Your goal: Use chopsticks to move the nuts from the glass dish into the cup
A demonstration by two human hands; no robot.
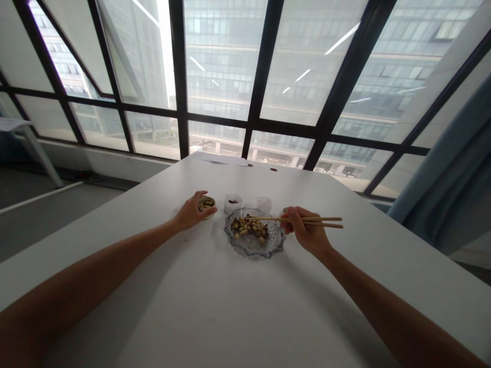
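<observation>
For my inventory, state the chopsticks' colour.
Light tan; the chopsticks show in the head view.

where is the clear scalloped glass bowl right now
In the head view, the clear scalloped glass bowl sits just right of centre on the white table, between the left hand and the right hand, just in front of two small white cups.

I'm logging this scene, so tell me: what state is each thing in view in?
Left hand: closed around small bowl.
Small bowl: held, pale pieces inside.
Right hand: gripping chopsticks.
Chopsticks: held, tips over glass dish.
Glass dish: partly filled, light and dark pieces.
Left white cup: upright, dark bits inside.
Right white cup: upright, contents unclear.
Upper-left window pane: swung open.
Curtain: gathered.
</observation>
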